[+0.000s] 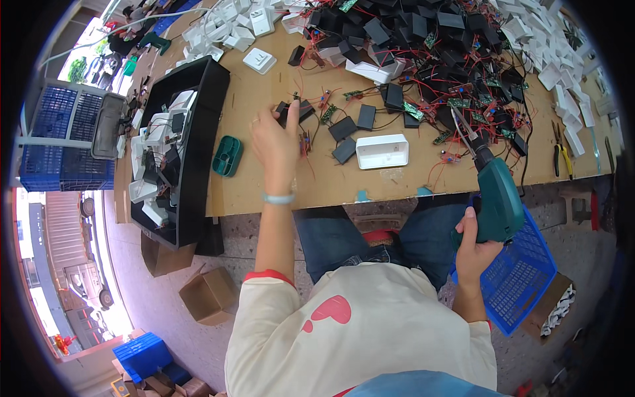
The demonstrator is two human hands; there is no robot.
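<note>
My right hand (473,248) is wrapped round the handle of a green power screwdriver (501,198), its long bit pointing up and away over the table's near right part. Above the cardboard-covered tabletop, my left hand (274,145) has its thumb and fingers closed about a small black box (283,114), partly hidden by the fingers. Right of that hand, several black boxes (342,128) with thin wires and green circuit boards (328,114) lie loose. An open white plastic case (382,152) rests near the table's front edge. Left of my wrist stands a small green compartment tray (228,157).
A long black bin (193,159) with white and black parts stands at the left. Heaped black boxes and red wires (423,40) cover the far side, beside white casings (552,59). Yellow-handled pliers (564,155) lie at right. A blue basket (519,278) is below the edge.
</note>
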